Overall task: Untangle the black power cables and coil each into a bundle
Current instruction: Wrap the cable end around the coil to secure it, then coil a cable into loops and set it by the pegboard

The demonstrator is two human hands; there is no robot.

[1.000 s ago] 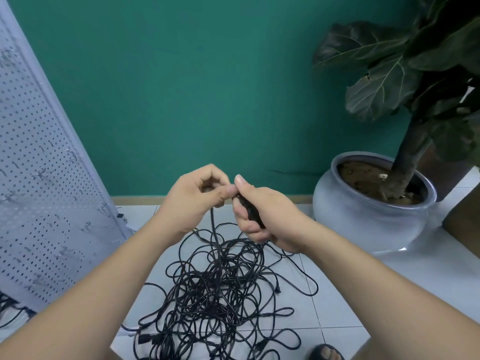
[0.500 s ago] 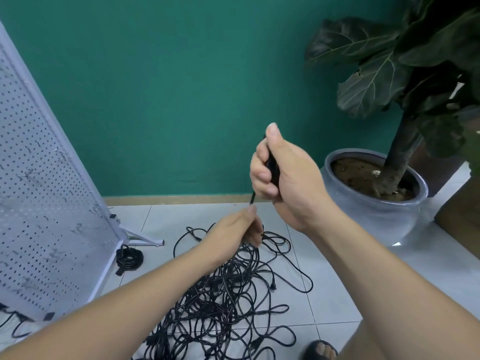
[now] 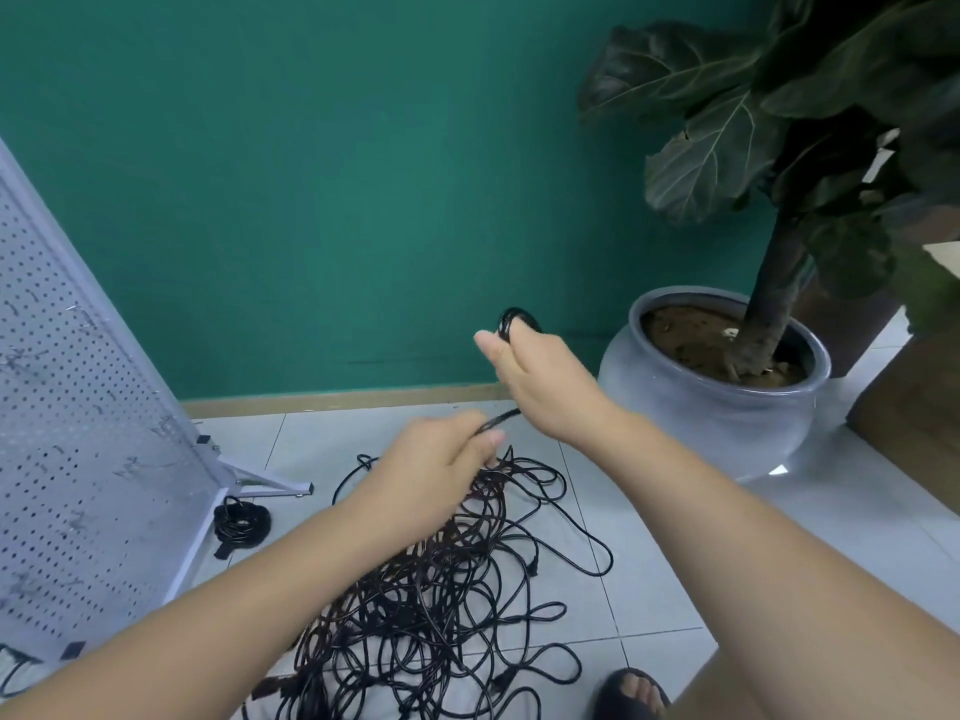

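Since half a second back, the right hand (image 3: 540,376) has tipped forward, and it's gripping a small coil (image 3: 515,320) of cable. Big tangled pile (image 3: 441,589) of black cables is sitting on the near floor tiles (image 3: 649,589). Meanwhile the left hand (image 3: 431,475) is pinching the strand (image 3: 500,419) running up to the right one. One coiled bundle (image 3: 241,519) is lying left by the pegboard (image 3: 78,407) foot.

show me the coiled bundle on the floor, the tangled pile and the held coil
coiled bundle (image 3: 241,519), head view, centre of its loops.
tangled pile (image 3: 441,589), head view, dense middle of the heap.
held coil (image 3: 508,320), head view, top of the loop.
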